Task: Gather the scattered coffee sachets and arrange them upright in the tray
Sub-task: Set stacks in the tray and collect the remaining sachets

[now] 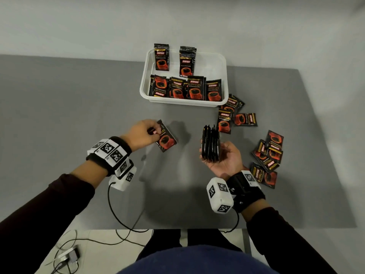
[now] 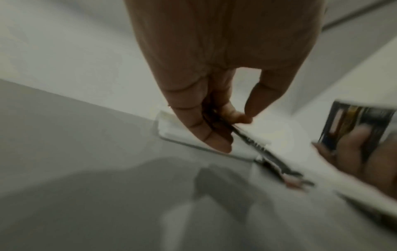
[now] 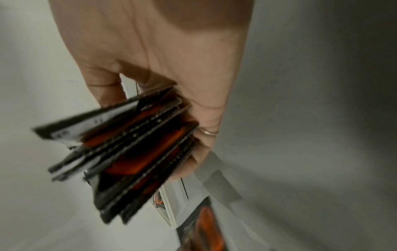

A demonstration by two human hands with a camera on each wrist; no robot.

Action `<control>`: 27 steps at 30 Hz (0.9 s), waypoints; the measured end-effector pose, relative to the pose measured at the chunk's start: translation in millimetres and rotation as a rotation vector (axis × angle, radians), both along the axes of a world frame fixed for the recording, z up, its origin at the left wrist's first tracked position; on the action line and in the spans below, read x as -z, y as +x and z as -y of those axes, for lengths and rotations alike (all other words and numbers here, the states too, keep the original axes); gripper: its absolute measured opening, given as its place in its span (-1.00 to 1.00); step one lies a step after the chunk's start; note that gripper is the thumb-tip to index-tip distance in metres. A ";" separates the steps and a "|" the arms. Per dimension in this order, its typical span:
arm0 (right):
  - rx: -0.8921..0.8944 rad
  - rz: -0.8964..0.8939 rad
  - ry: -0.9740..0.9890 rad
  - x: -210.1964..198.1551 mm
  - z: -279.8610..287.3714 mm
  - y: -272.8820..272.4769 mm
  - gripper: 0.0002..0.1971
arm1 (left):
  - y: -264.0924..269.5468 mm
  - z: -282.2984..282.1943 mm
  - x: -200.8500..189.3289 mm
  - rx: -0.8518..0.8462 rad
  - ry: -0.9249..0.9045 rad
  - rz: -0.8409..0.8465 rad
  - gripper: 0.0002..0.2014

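My left hand (image 1: 147, 133) pinches the top edge of a single black-and-red coffee sachet (image 1: 166, 138), lifted off the grey table; the left wrist view shows that sachet (image 2: 257, 149) edge-on between fingers and thumb. My right hand (image 1: 221, 155), palm up, grips a stack of several sachets (image 1: 211, 143) standing on edge, seen fanned out (image 3: 133, 149) in the right wrist view. The white tray (image 1: 224, 62) at the back holds several upright sachets (image 1: 194, 89) along its front wall and a few more (image 1: 187, 61) behind.
Loose sachets lie flat right of the tray (image 1: 236, 115) and in a pile at the table's right side (image 1: 268, 155). The grey table (image 1: 69, 107) has its front edge near my body. Cables (image 1: 118, 214) hang from both wrist cameras.
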State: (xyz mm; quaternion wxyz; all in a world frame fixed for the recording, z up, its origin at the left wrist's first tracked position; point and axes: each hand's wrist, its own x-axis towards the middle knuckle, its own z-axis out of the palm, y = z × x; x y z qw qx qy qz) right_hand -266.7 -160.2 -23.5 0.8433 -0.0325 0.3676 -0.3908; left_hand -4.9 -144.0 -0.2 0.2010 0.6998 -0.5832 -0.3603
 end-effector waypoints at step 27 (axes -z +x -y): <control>-0.291 -0.432 -0.511 -1.3 0.3 19.9 -0.58 | -105.4 -10.9 -19.4 -0.071 0.037 -0.312 -0.67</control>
